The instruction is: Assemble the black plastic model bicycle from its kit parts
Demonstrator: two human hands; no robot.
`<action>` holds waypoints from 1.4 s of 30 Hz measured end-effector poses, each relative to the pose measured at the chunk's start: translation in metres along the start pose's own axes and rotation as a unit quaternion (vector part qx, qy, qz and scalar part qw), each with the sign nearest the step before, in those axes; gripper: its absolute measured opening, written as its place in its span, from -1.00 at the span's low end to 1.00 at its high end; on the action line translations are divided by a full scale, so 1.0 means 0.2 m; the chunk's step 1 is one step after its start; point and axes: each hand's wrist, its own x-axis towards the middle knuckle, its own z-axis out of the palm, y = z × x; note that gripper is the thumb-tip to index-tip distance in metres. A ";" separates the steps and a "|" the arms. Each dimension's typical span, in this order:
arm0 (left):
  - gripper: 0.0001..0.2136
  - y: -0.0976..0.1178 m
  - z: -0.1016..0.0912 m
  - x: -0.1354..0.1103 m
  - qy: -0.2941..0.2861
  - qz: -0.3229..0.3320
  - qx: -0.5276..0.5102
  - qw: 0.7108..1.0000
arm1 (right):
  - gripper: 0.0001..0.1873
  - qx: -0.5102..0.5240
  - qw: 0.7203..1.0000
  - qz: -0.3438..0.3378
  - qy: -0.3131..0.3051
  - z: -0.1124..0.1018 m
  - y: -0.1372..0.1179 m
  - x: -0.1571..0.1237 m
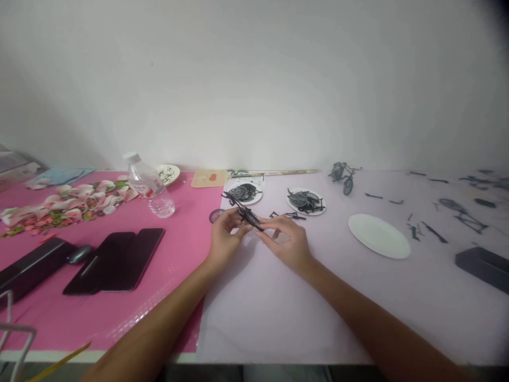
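Between both hands, above the pale table covering, is a small black model bicycle (248, 216), partly hidden by the fingers. My left hand (225, 233) is closed round its left side, thumb and fingers pinching it. On the other end, my right hand (289, 239) pinches the model with thumb and fingertips. Just beyond my left hand lies a loose black wheel (216, 215). Small black frame parts (293, 216) rest behind my right hand. Two white plates farther back bear heaps of black wheels and parts: the left heap (243, 193) and the right heap (305, 201).
An assembled model bicycle (345, 177) stands near the wall. A bare white plate (378, 236) and scattered black parts (434, 232) lie to the right. On the pink cover are a water bottle (150, 188), two dark phone-like slabs (133, 260), a mouse (80, 254) and artificial petals (71, 204).
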 end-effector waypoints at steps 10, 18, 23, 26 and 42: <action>-0.53 0.01 0.00 0.00 -0.007 0.006 0.013 1.000 | -0.76 0.028 0.999 0.046 -0.002 -0.01 -0.03 0.00; -0.57 0.01 0.00 -0.01 0.005 0.010 0.030 0.999 | -0.69 0.067 0.992 0.105 -0.003 -0.01 -0.04 -0.01; -0.55 0.01 0.00 -0.02 0.006 0.012 0.056 0.998 | -0.65 0.066 0.994 0.089 -0.003 0.00 -0.03 -0.02; -0.50 0.03 0.01 -0.02 -0.008 -0.007 0.036 0.999 | -0.61 0.054 0.996 0.070 0.005 0.01 -0.02 -0.02; -0.63 0.00 0.03 -0.01 -0.002 -0.146 -0.129 0.981 | -0.44 -0.061 0.998 -0.029 -0.014 0.02 0.03 -0.02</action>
